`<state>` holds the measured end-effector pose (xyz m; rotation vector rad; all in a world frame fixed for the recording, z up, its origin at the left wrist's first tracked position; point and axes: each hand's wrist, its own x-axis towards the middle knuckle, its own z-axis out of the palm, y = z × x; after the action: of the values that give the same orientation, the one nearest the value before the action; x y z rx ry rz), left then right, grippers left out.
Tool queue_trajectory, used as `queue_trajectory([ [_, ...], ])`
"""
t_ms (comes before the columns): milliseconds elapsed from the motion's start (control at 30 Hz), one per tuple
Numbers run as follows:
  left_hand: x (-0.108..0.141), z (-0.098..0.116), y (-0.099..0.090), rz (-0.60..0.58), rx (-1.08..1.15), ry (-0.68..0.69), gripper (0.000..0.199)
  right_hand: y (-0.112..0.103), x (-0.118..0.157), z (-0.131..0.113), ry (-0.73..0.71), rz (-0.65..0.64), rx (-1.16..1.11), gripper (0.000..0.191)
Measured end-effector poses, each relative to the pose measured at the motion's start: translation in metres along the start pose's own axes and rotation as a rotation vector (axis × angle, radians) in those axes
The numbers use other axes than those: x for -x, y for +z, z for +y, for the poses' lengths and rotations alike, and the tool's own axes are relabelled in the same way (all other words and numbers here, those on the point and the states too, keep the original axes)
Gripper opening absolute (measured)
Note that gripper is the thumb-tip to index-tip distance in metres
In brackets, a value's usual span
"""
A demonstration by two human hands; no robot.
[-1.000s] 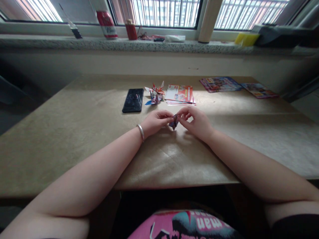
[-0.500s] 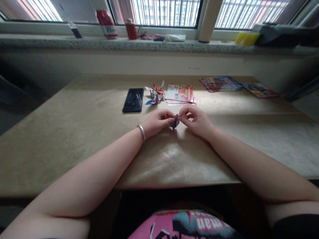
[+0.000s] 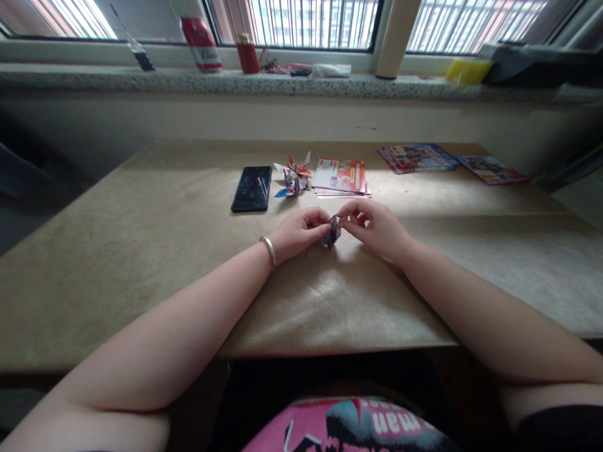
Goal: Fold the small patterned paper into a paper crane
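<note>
A small dark, folded piece of paper [image 3: 332,235] is held up over the table between my two hands. My left hand [image 3: 298,231], with a silver bangle at its wrist, pinches its left side between thumb and fingers. On the other side my right hand [image 3: 372,226] pinches the paper's upper right edge with thumb and index finger. Just beyond the hands lie colourful folded paper figures [image 3: 296,177] and a stack of printed sheets [image 3: 340,176].
A black phone [image 3: 252,189] lies left of the figures. Printed cards [image 3: 418,157] and another pile [image 3: 491,169] rest at the table's back right. On the windowsill [image 3: 282,85] stand a red can [image 3: 201,45], a red container [image 3: 247,55] and a yellow object [image 3: 468,72].
The folded paper has shifted very slightly to the right and turned a little. My right hand's fingers have moved slightly; my left hand keeps its pinch.
</note>
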<state>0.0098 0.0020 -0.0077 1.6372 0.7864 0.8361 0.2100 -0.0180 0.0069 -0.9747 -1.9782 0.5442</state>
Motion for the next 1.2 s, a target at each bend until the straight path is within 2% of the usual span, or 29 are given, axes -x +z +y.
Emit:
queue_trajectory([
  [267,0.001,0.001,0.002,0.001,-0.071,-0.012,0.026,-0.006,-0.003,0.006,0.038,-0.033,0.027,0.004],
  [500,0.002,0.004,0.010,0.045,-0.052,0.023,0.023,-0.009,-0.003,0.002,-0.156,-0.009,0.331,0.008],
  [733,0.006,0.008,0.014,0.043,-0.113,0.058,0.011,-0.001,0.000,-0.004,-0.234,0.053,0.377,0.007],
  [900,0.007,0.008,0.014,0.051,-0.143,0.048,0.028,0.000,0.001,-0.008,-0.219,0.067,0.376,0.009],
  [1067,0.006,0.006,0.012,0.100,-0.138,0.073,0.034,0.000,0.001,-0.008,-0.233,0.098,0.418,0.009],
  [1200,0.004,0.005,0.010,0.044,-0.014,0.077,0.039,-0.001,0.001,-0.006,-0.264,0.131,0.432,0.009],
])
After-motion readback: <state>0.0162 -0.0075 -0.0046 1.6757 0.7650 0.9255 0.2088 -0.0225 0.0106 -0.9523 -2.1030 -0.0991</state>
